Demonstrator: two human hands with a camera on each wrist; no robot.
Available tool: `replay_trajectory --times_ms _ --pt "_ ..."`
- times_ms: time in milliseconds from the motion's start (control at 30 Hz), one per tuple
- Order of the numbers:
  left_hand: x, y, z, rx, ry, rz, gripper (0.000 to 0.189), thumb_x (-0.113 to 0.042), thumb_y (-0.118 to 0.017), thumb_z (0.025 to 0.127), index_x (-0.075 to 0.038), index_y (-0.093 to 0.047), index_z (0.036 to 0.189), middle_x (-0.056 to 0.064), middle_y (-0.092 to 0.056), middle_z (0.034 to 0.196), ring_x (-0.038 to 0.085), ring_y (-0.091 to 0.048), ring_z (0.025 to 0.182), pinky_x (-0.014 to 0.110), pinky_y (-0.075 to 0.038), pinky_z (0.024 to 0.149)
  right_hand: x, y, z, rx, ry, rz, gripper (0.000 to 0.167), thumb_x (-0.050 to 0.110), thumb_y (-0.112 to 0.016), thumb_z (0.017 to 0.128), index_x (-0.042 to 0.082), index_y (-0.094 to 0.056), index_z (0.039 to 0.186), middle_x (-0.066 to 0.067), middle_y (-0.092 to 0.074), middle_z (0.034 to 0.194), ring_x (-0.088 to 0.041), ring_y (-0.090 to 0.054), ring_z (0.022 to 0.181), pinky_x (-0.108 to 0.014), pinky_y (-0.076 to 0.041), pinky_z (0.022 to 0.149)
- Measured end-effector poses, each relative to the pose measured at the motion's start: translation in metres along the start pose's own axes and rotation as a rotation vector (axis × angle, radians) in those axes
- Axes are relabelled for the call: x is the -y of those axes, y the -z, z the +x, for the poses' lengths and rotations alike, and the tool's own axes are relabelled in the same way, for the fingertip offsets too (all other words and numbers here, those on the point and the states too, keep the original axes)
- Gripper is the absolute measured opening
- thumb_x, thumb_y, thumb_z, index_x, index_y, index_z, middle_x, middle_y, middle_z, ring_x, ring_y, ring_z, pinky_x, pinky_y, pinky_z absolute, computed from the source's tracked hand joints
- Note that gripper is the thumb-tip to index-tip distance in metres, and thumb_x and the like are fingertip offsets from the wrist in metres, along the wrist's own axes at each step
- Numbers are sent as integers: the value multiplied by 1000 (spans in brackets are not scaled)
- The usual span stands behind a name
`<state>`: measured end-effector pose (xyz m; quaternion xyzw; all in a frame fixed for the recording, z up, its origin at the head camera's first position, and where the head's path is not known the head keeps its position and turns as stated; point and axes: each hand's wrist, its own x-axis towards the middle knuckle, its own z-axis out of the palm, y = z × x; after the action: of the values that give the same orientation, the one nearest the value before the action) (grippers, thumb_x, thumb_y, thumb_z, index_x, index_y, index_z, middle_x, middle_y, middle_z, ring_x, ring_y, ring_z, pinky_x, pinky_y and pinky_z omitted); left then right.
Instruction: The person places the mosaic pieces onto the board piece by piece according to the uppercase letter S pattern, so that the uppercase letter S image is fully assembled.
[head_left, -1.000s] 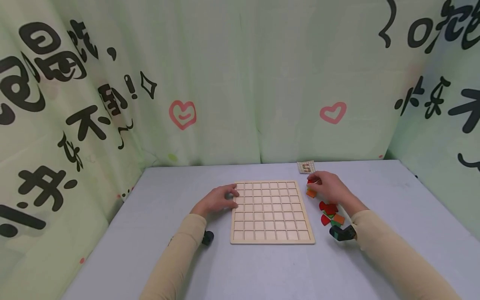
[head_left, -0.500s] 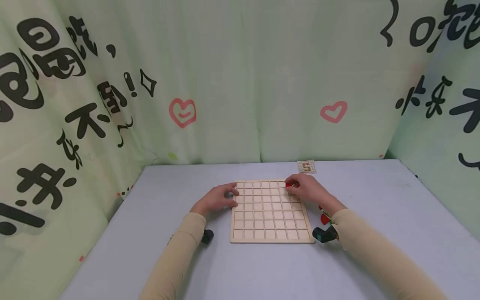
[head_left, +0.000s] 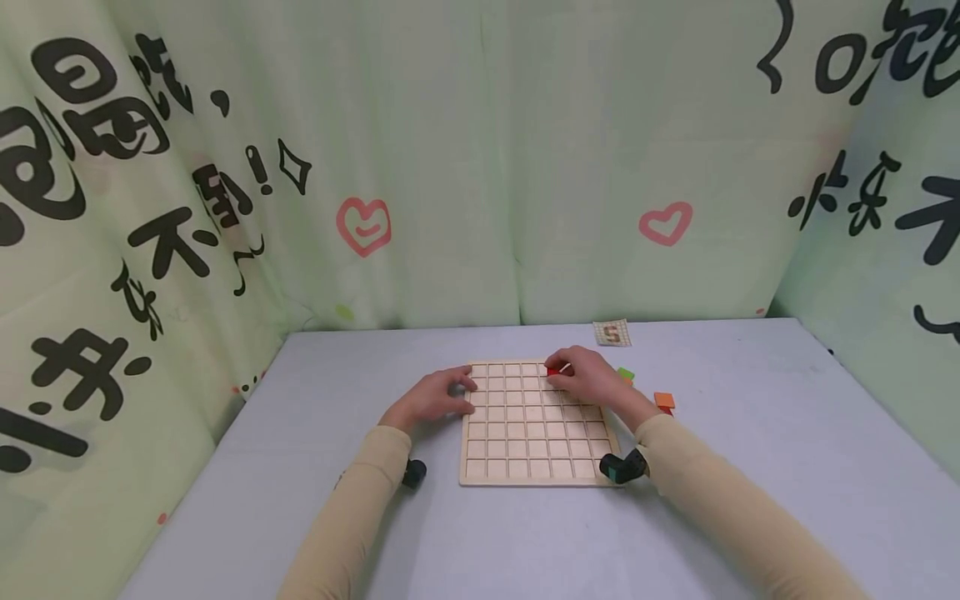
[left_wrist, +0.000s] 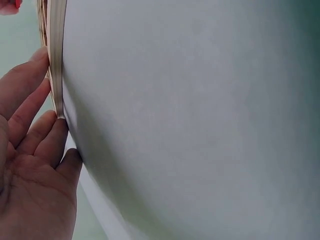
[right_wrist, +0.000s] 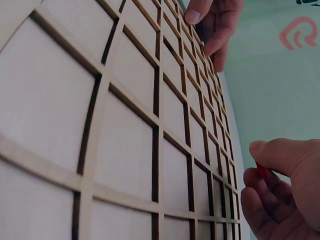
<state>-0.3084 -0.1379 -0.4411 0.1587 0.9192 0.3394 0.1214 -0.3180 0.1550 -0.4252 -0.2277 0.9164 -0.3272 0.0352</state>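
A pale wooden board [head_left: 517, 429] divided by raised ridges into square cells lies on the table. Along its left edge rests my left hand [head_left: 429, 400]; the left wrist view shows its extended fingers [left_wrist: 25, 87] touching the board's side. My right hand [head_left: 591, 379] is over the far right part of the grid. Between thumb and fingers it pinches a small red piece [head_left: 552, 372], whose edge also shows in the right wrist view as a red sliver [right_wrist: 261, 171]. Most of that piece is hidden by the fingers.
Right of the board lie a green piece [head_left: 626, 374] and an orange piece [head_left: 664, 400], with others partly hidden behind my right arm. A small patterned card [head_left: 612, 334] lies near the table's back edge. Printed curtains [head_left: 450, 167] enclose the table.
My right hand has moved left from the loose pieces to over the board's far right cells, carrying the red piece. My left hand stays at the board's left edge.
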Motion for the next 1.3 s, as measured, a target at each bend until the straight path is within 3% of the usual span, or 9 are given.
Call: replay_trajectory --times_ms 367,867,1300 --pt "-1 -2 1 -2 23 -2 28 -17 -75 86 -13 -68 113 2 -40 153 25 -30 144 41 -25 117 13 -15 12 9 -18 35 30 9 -61 93 -1 -65 121 -16 -63 118 -30 -61 103 -44 -52 88" --pt "-2 0 -1 1 6 11 28 -17 -74 86 -12 -68 113 4 -41 153 26 -31 144 41 -26 117 26 -30 23 37 12 -31 27 5 -63 90 -2 -67 115 -12 -64 104 -22 -55 88 -39 -49 81" --pt "-2 0 -1 9 18 2 28 -18 -74 87 -14 -67 113 3 -41 153 26 -30 144 42 -26 117 31 -34 26 8 35 -66 20 6 -66 89 -2 -68 107 -8 -64 94 -21 -51 80 -36 -47 76"
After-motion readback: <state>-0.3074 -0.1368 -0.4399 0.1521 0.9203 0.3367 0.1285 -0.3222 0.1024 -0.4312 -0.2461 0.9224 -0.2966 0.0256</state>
